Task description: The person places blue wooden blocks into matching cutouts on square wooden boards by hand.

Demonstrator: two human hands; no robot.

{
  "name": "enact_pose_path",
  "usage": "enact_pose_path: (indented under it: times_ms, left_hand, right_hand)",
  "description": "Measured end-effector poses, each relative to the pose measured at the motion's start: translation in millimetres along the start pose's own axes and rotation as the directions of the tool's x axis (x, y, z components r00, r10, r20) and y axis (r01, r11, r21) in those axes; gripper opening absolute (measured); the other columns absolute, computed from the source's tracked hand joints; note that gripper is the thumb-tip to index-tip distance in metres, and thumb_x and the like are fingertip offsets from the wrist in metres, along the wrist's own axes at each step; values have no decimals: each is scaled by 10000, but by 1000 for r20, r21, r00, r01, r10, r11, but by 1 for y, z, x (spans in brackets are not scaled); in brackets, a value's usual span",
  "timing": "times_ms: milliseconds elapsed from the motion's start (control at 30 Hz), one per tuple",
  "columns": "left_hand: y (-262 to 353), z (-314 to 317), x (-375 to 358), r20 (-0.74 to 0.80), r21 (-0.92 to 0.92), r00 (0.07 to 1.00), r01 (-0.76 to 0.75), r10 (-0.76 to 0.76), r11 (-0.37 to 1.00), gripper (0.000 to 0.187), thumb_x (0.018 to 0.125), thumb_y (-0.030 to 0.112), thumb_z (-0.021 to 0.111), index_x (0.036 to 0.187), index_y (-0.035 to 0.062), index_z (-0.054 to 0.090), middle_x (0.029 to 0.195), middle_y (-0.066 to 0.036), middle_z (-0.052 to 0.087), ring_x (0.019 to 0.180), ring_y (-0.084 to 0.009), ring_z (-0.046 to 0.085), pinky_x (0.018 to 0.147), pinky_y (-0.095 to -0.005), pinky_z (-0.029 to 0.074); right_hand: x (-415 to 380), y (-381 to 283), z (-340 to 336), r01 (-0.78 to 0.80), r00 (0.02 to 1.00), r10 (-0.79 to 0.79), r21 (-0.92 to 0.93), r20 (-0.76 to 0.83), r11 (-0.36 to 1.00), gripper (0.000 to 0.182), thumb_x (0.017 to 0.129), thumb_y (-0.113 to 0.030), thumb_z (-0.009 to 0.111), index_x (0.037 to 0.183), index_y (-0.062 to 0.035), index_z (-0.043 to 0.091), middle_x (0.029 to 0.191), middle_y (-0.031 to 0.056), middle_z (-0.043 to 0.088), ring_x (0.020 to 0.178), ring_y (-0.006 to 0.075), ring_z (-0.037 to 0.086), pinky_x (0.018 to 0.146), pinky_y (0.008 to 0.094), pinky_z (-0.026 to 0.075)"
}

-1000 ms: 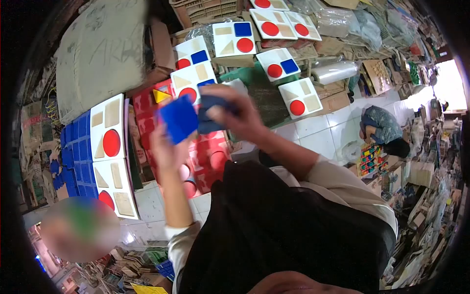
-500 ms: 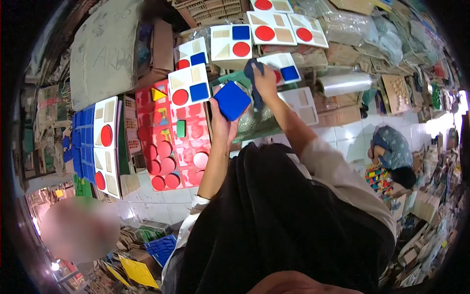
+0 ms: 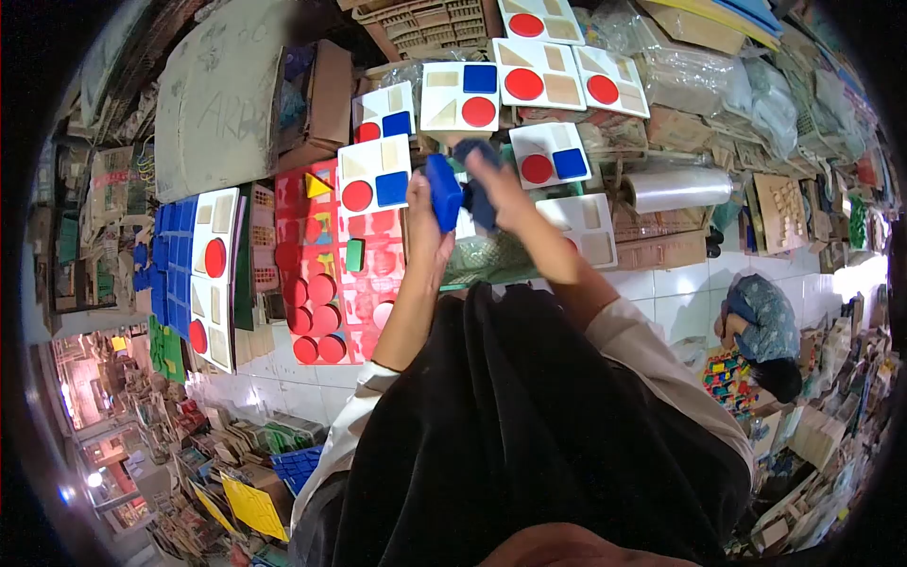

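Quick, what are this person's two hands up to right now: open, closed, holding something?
Left hand: closed, holding a blue block.
Right hand: closed, holding a dark cloth; blurred a little.

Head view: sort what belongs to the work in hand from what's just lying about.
Likely part of the work:
blue block, in the left hand
dark cloth, in the right hand
white boards with cutouts
red discs on the red sheet

Likely just lying about:
clear plastic roll
large lettered box
slatted crate
yellow sheets
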State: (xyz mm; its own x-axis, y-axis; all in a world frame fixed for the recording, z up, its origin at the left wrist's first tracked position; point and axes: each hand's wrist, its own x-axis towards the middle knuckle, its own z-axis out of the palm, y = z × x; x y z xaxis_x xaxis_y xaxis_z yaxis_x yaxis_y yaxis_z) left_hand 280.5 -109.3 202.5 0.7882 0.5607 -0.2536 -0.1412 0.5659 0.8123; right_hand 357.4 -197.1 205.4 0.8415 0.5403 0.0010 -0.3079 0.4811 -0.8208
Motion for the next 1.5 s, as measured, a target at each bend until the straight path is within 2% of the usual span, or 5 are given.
enact_pose_path:
  times_ms: [400,567,833,1300,1500]
  left_hand:
    - [3,-3,0,168,-154,961,246,-220,957,718,796,660,382,1246,101,410,1229,-109,475,1107,-232,475,893,-395,414]
    - [10,4,1,215,-333,965,218,-151,917,628,843,590,381,1241,104,400,1179,-84,495,1104,-248,473,931,-385,395]
    - [20,-31,7,347,766,923,-382,166,518,383,729,107,658,1064,-37,538,952,-148,622,872,-180,592,759,-292,451]
    - [114,-57,-28,-210,500,756,-461,620,733,373,825,156,589,1105,7,393,1001,-117,552,878,-152,542,768,-279,447]
    - [247,-176,55,-498,372,728,-313,472,874,441,857,241,491,1168,-21,322,1012,-205,490,837,-230,551,685,-327,474]
  right_hand:
    - [21,-16,10,43,966,-186,-599,-180,800,372,817,-372,538,965,-37,599,862,191,626,841,341,604,765,417,457]
    - [-10,-11,36,296,827,-456,-944,329,-143,384,813,-340,507,1121,-113,538,1199,71,513,1049,332,509,872,382,418]
    - [32,-41,25,161,986,-113,-851,120,499,405,762,-424,562,850,-37,640,729,187,620,708,345,609,683,412,478]
    - [-27,91,140,-587,809,468,541,356,603,422,908,-384,415,1207,-89,450,1088,104,562,953,211,566,828,321,467]
    - [-51,41,159,-466,815,434,-11,385,885,501,908,-406,408,1250,-41,382,1164,143,528,896,238,592,687,352,504]
